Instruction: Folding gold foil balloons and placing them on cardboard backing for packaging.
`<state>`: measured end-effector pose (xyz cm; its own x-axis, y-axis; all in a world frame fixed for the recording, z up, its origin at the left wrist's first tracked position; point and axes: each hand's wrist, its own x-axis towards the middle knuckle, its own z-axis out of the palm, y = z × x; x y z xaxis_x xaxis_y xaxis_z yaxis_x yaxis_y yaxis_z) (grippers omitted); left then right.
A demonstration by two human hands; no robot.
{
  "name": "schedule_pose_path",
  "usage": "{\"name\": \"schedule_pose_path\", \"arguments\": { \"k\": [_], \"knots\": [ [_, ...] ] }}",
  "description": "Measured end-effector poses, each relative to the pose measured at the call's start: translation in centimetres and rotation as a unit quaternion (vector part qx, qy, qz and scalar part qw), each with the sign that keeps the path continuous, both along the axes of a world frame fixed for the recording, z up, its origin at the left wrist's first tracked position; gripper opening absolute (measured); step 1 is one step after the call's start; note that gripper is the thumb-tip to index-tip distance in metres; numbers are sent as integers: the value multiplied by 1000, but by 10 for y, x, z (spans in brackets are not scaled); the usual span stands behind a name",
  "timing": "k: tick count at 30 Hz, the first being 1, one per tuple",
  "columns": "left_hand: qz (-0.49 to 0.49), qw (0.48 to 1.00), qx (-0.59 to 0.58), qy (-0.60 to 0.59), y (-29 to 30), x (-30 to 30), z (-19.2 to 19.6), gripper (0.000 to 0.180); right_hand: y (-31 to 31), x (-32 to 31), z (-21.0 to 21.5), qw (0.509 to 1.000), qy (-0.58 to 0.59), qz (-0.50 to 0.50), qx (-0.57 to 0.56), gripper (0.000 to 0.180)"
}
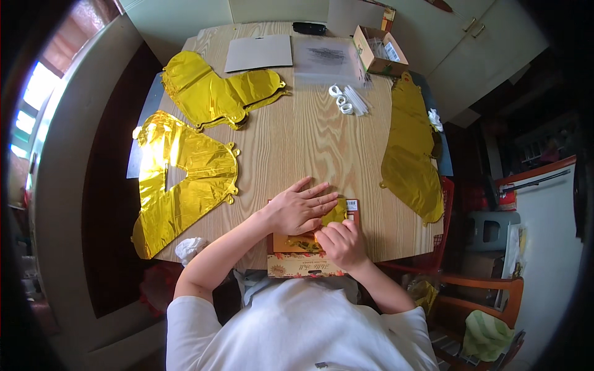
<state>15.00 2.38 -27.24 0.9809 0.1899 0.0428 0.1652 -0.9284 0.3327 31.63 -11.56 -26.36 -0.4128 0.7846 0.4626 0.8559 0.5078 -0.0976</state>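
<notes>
At the table's near edge lies a flat orange and cream package (pixel 296 265) with a leaf print. A small folded piece of gold foil (pixel 335 213) rests on it. My left hand (pixel 300 209) lies palm down over the package's far part, fingers stretched out, beside the foil. My right hand (pixel 342 243) is closed at the package's right side, its fingertips close to the left thumb. What those fingers pinch, if anything, is hidden.
Flat gold foil balloons (pixel 198 167) lie on the left, with more (pixel 411 148) at the right edge. Farther back are a grey card (pixel 258 53), a clear plastic bag (pixel 325 62), white ribbon rolls (pixel 343 105), straws (pixel 356 100) and an open cardboard box (pixel 396 67). Crumpled tissue (pixel 190 249) sits front left.
</notes>
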Motion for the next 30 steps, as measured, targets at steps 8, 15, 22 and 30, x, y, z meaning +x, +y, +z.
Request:
{"name": "schedule_pose_path", "arguments": {
  "k": [8, 15, 22, 30],
  "knots": [
    [-1, 999, -39, 5, 3, 0, -2, 57, 11, 4, 6, 999, 34, -17, 27, 8],
    [2, 999, -38, -4, 3, 0, -3, 56, 5, -5, 11, 1000, -3, -19, -15, 16],
    [-1, 999, -42, 10, 4, 1, -3, 57, 11, -27, -1, 997, -2, -35, 68, 16],
    [-3, 999, -44, 27, 4, 1, 0, 57, 11, -28, 5, 995, -30, -43, 89, 17]
  ]
}}
